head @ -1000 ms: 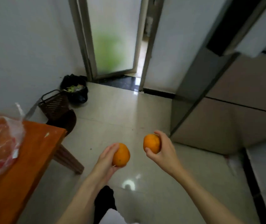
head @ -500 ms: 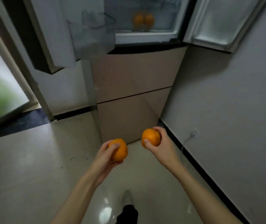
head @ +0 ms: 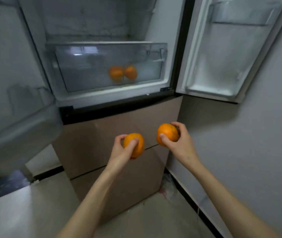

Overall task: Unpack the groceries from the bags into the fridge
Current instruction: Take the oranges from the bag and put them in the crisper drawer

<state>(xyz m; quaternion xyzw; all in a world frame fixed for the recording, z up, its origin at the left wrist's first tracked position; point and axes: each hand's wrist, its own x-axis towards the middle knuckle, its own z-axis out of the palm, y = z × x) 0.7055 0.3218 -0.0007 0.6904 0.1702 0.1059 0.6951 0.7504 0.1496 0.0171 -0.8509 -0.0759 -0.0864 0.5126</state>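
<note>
Gripping one orange (head: 135, 143) in left hand (head: 123, 152), another orange (head: 167, 133) in right hand (head: 179, 143), fingers curled round each, below open fridge (head: 119, 100) drawer (head: 88, 69).

Both bare forearms reached forward and upward from the bottom of the view, the left one rising from lower centre and the right one from the lower right corner, converging slightly. The left hand (head: 122, 151) was curled round an orange (head: 135, 144), its thumb laid across the near face and its fingers wrapped over the far left side. The right hand (head: 179, 143), held a little higher and just apart from the left, gripped a second orange (head: 166, 133) with the thumb pressed on the front and the fingers hooked over the top.
</note>
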